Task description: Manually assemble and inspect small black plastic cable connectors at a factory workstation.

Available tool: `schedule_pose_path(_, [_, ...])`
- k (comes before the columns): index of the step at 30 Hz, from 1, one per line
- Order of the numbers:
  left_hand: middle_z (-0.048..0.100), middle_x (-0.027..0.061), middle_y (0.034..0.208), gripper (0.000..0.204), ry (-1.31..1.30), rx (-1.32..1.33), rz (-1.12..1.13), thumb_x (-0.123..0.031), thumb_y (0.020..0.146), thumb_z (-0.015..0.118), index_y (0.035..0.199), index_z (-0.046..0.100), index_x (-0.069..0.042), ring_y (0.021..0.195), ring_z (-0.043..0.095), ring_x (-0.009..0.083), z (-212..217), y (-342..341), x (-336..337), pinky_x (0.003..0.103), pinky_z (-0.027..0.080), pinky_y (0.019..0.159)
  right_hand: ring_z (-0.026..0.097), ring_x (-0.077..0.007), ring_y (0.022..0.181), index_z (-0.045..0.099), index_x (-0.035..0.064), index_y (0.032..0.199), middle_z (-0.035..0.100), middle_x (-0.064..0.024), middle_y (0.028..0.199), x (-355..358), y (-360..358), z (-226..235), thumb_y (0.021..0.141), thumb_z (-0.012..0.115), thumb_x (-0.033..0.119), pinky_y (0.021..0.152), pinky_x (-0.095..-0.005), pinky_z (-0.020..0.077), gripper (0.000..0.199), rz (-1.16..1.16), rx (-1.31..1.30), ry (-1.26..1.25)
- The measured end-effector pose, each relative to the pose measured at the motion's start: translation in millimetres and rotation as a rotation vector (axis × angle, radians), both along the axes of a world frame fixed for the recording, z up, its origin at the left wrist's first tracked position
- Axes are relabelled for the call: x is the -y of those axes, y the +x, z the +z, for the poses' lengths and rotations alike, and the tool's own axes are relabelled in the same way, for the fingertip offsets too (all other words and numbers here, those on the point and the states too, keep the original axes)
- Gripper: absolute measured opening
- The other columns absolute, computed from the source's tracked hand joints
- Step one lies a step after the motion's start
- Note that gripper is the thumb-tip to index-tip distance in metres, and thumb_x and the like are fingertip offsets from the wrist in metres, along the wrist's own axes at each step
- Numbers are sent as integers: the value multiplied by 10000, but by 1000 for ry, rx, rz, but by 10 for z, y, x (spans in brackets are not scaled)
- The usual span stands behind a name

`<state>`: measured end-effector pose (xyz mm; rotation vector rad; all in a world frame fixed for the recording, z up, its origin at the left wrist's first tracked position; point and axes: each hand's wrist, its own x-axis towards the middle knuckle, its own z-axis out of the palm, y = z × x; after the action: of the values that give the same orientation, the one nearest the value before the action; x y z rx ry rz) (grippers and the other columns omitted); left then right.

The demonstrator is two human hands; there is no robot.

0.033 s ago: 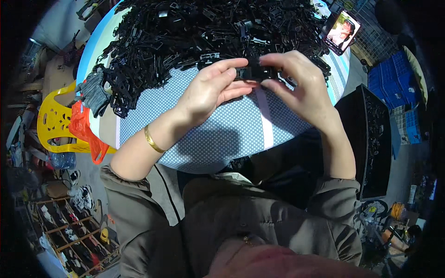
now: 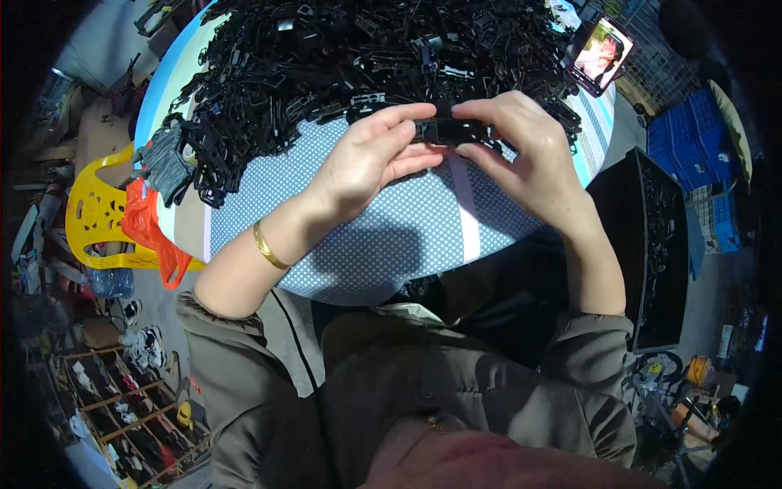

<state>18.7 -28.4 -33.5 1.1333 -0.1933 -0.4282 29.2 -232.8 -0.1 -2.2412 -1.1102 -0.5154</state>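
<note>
Between my two hands, above the near edge of a heap of black plastic parts [image 2: 326,61], is a small oblong black plastic part [image 2: 446,131]. My left hand [image 2: 371,151] grips its left end, with the thumb on top and fingers beneath and behind. My right hand [image 2: 517,143] is at its right end, thumb on the near side and forefinger on the far side. The exact kind of the part cannot be made out against the dark heap. Below the hands lies a dotted blue-grey tablecloth [image 2: 358,244], with the shadow of my hands on it.
A phone [image 2: 603,55] stands at the table's far right. On the left edge lie a grey knitted glove [image 2: 167,159] and a red plastic bag [image 2: 145,224], beside a yellow chair [image 2: 94,208]. A large black bin [image 2: 639,269] stands to the right, with blue crates [image 2: 692,143] behind it.
My right thumb and forefinger have shifted slightly left along the black part, whose outline now shows more clearly. The left hand stays in place.
</note>
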Motion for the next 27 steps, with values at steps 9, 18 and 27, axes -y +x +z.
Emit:
schedule_pose_path(9, [528,171,1151,371,156,141,4,-109,948,360,1285,356,46,1030,570,219,12,-33,13,305,478,907,593,-240,814,613,25,951,637,-96,937,-61,-16,-81,654,683,-5,661,-312,509,307,65,301,36])
schedule_pose_path(18, [591,126,1027,406,170,141,73,-78,884,529,1252,409,45,886,605,135,24,-31,2,236,516,800,614,-244,836,612,21,954,641,-87,913,-151,27,-244,627,691,-11,681,-301,529,338,86,315,193])
schedule_pose_path(27, [602,92,1024,448,111,301,62,-79,863,558,1267,403,35,915,591,129,85,-36,-22,259,493,836,631,-126,779,630,29,1042,657,-70,856,-49,36,-139,774,676,130,715,-234,515,290,97,-846,466])
